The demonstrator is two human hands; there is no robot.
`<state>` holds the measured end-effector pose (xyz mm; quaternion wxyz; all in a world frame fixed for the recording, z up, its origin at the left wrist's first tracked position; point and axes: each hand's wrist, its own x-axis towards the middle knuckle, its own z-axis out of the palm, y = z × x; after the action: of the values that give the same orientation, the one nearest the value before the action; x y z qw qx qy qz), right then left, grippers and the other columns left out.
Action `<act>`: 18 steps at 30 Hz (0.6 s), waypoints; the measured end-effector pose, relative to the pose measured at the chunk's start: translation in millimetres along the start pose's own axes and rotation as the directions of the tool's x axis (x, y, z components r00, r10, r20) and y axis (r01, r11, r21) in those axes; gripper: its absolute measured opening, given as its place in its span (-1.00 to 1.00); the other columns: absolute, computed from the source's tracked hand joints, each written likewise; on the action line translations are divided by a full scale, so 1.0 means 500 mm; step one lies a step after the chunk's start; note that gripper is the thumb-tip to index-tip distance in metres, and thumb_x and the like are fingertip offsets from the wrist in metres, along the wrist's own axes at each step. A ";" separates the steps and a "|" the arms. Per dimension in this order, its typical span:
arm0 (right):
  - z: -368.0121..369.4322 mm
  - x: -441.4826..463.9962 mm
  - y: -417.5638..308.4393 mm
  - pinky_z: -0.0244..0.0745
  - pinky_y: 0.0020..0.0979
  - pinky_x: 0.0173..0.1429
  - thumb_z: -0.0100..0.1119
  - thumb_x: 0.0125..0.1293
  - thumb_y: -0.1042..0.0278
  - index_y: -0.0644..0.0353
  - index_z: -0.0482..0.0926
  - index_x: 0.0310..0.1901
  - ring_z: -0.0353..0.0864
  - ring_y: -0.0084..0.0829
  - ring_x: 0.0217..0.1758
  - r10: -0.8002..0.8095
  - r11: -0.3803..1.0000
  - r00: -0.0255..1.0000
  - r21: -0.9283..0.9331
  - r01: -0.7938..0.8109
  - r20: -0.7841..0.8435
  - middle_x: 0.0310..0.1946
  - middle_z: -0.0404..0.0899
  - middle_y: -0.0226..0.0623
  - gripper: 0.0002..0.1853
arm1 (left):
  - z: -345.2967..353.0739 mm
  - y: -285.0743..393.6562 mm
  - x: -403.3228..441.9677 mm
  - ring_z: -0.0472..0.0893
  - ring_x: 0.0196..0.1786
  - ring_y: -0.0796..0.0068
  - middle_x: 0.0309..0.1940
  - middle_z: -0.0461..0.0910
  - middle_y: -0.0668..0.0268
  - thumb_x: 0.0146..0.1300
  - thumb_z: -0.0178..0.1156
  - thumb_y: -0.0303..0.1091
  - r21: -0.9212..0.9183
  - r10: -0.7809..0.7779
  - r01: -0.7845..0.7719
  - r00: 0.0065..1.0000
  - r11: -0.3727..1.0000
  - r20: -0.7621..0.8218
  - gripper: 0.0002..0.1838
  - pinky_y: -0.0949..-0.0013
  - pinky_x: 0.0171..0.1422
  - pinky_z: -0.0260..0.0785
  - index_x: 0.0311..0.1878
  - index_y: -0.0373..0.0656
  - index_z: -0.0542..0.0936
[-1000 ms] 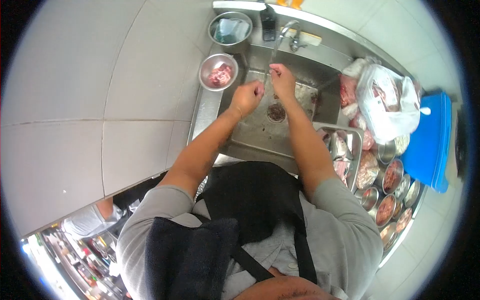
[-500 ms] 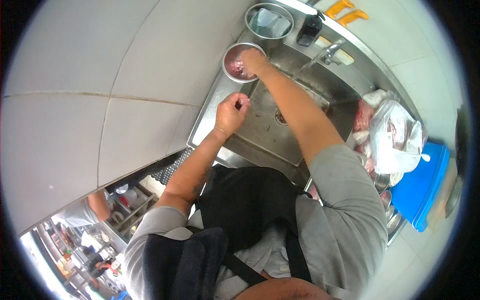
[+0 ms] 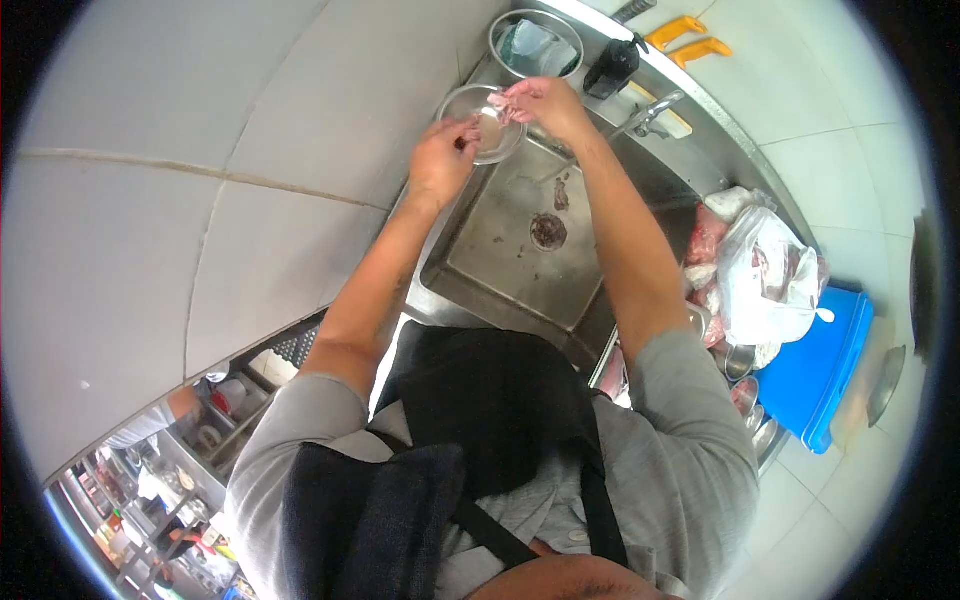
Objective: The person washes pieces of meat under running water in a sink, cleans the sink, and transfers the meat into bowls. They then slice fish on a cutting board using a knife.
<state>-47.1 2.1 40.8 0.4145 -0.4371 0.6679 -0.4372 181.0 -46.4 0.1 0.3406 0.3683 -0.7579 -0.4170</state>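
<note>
A round steel bowl (image 3: 447, 105) stands at the sink's upper left corner, with cloudy, pale liquid in it. Over its right rim, my right hand (image 3: 552, 106) pinches a small pale-pink piece of raw meat between fingertips and thumb. My left hand (image 3: 440, 165) is at the bowl's lower left side, fingers curled together; what they hold, if anything, is hidden. Below the hands lies the steel sink (image 3: 500, 225), with dark scraps around its drain (image 3: 548, 232).
A second steel bowl (image 3: 494, 50) with a cloth stands behind. Along the back are a black pump bottle (image 3: 612, 68), a faucet (image 3: 655, 108) and yellow-handled tools (image 3: 690, 40). Bagged meat (image 3: 708, 235), a white plastic bag (image 3: 765, 290) and a blue lid (image 3: 825, 370) lie right.
My right hand has come up out of the bowl with a piece of meat. My left hand has moved up to the bowl's edge. The view has shifted slightly.
</note>
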 end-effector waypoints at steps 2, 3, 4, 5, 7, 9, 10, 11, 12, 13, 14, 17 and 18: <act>0.002 -0.001 0.031 0.64 -0.49 0.02 0.24 0.47 0.36 0.36 0.68 0.02 0.74 -0.52 -0.17 -0.006 0.975 0.997 0.222 -0.011 0.074 -0.19 0.77 -0.27 -0.75 | 0.012 -0.010 0.032 0.69 -0.15 0.48 -0.08 0.76 0.18 0.44 0.22 -0.38 0.619 0.495 -0.360 0.868 0.698 -0.054 -0.69 0.36 0.02 0.55 0.22 -0.05 0.66; 0.003 -0.003 0.047 0.63 -0.48 0.04 0.19 0.50 0.39 0.37 0.65 0.06 0.74 -0.50 -0.12 -0.041 0.962 0.995 0.271 0.015 0.092 -0.14 0.76 -0.26 -0.75 | 0.011 0.005 0.047 0.69 -0.15 0.48 -0.08 0.76 0.18 0.44 0.22 -0.38 0.618 0.498 -0.359 0.865 0.699 -0.061 -0.69 0.36 0.02 0.55 0.22 -0.05 0.66; 0.009 -0.008 0.050 0.63 -0.48 0.04 0.19 0.50 0.39 0.37 0.65 0.06 0.74 -0.50 -0.12 -0.041 0.964 0.995 0.267 0.015 0.092 -0.14 0.76 -0.26 -0.75 | 0.007 0.033 0.061 0.70 -0.12 0.44 -0.04 0.74 0.19 0.44 0.22 -0.40 0.146 0.130 -0.136 0.990 0.980 0.048 -0.65 0.36 0.03 0.56 0.26 -0.08 0.63; 0.015 -0.014 0.056 0.63 -0.48 0.04 0.20 0.50 0.38 0.35 0.65 0.06 0.73 -0.50 -0.11 -0.038 0.928 0.995 0.373 0.002 0.087 -0.13 0.75 -0.26 -0.75 | 0.008 0.047 0.067 0.71 -0.09 0.41 0.00 0.73 0.20 0.43 0.21 -0.41 -0.294 -0.160 0.260 0.932 0.920 0.325 -0.62 0.37 0.05 0.57 0.30 -0.11 0.60; 0.028 -0.021 0.060 0.62 -0.48 0.04 0.21 0.50 0.37 0.33 0.65 0.06 0.73 -0.50 -0.10 -0.030 0.882 0.996 0.472 -0.012 0.082 -0.12 0.74 -0.27 -0.76 | 0.029 0.008 0.083 0.70 -0.10 0.43 -0.01 0.72 0.24 0.44 0.20 -0.42 -0.388 -0.184 0.343 0.902 0.856 0.391 -0.64 0.38 0.03 0.58 0.27 -0.15 0.60; 0.035 -0.017 0.062 0.61 -0.49 0.01 0.22 0.49 0.38 0.31 0.65 0.06 0.71 -0.51 -0.11 0.043 0.899 0.998 0.434 -0.060 0.050 -0.12 0.72 -0.29 -0.77 | 0.047 -0.036 0.100 0.70 -0.11 0.45 -0.03 0.72 0.27 0.44 0.19 -0.43 -0.467 -0.192 0.418 0.869 0.779 0.457 -0.66 0.40 0.02 0.59 0.25 -0.19 0.60; 0.035 -0.013 0.075 0.61 -0.49 0.01 0.22 0.49 0.38 0.31 0.65 0.06 0.71 -0.51 -0.11 0.043 0.899 0.998 0.433 -0.059 0.047 -0.12 0.72 -0.29 -0.77 | 0.048 -0.050 0.104 0.67 -0.13 0.52 -0.07 0.70 0.29 0.47 0.16 -0.44 -0.543 -0.255 0.493 0.853 0.680 0.455 -0.73 0.45 -0.05 0.58 0.18 -0.22 0.61; 0.035 -0.006 0.087 0.61 -0.49 -0.01 0.22 0.49 0.39 0.30 0.64 0.06 0.70 -0.52 -0.14 0.046 0.908 0.998 0.415 -0.056 0.034 -0.14 0.71 -0.31 -0.78 | 0.049 -0.063 0.107 0.65 -0.15 0.59 -0.10 0.69 0.31 0.50 0.12 -0.46 -0.610 -0.316 0.554 0.830 0.567 0.460 -0.78 0.49 -0.12 0.57 0.12 -0.26 0.62; 0.034 -0.003 0.096 0.60 -0.50 -0.02 0.22 0.49 0.39 0.29 0.64 0.05 0.69 -0.54 -0.17 0.049 0.917 0.999 0.396 -0.053 0.021 -0.16 0.70 -0.33 -0.79 | 0.043 -0.054 0.106 0.65 -0.15 0.59 -0.10 0.69 0.31 0.50 0.12 -0.46 -0.608 -0.314 0.555 0.829 0.568 0.463 -0.78 0.49 -0.12 0.57 0.12 -0.26 0.62; 0.039 -0.006 0.098 0.60 -0.50 -0.02 0.22 0.49 0.39 0.29 0.64 0.05 0.69 -0.54 -0.17 0.053 0.915 0.998 0.399 -0.055 0.018 -0.16 0.70 -0.33 -0.79 | 0.033 -0.036 0.099 0.63 -0.17 0.61 -0.15 0.68 0.34 0.52 0.09 -0.44 -0.643 -0.321 0.571 0.820 0.510 0.474 -0.81 0.50 -0.13 0.56 0.08 -0.23 0.62; 0.045 -0.006 0.099 0.62 -0.48 -0.04 0.22 0.47 0.41 0.30 0.65 0.05 0.70 -0.52 -0.18 0.062 0.891 0.998 0.449 -0.063 0.016 -0.20 0.71 -0.32 -0.78 | 0.026 -0.025 0.095 0.61 -0.19 0.63 -0.19 0.67 0.37 0.54 0.07 -0.42 -0.677 -0.326 0.584 0.812 0.449 0.484 -0.83 0.52 -0.13 0.56 0.04 -0.19 0.62; 0.054 0.001 0.104 0.63 -0.45 -0.06 0.19 0.46 0.44 0.32 0.63 0.10 0.71 -0.49 -0.19 0.074 0.875 0.997 0.479 -0.077 0.025 -0.18 0.72 -0.27 -0.75 | 0.028 -0.054 0.101 0.60 -0.19 0.61 -0.19 0.66 0.37 0.55 0.04 -0.42 -0.663 -0.310 0.596 0.803 0.453 0.510 -0.82 0.51 -0.11 0.57 0.05 -0.19 0.60; 0.057 0.000 0.096 0.63 -0.45 -0.06 0.17 0.47 0.45 0.31 0.61 0.15 0.71 -0.49 -0.18 0.078 0.883 0.996 0.461 -0.084 0.033 -0.13 0.72 -0.23 -0.72 | 0.025 -0.052 0.101 0.60 -0.19 0.61 -0.19 0.66 0.37 0.55 0.04 -0.42 -0.664 -0.311 0.594 0.804 0.454 0.507 -0.82 0.51 -0.11 0.57 0.05 -0.19 0.60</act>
<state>-31.1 7.0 -12.6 0.5291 -0.3007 0.5595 -0.5627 152.6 -94.3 -17.4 0.2174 0.2948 -0.4030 -0.8387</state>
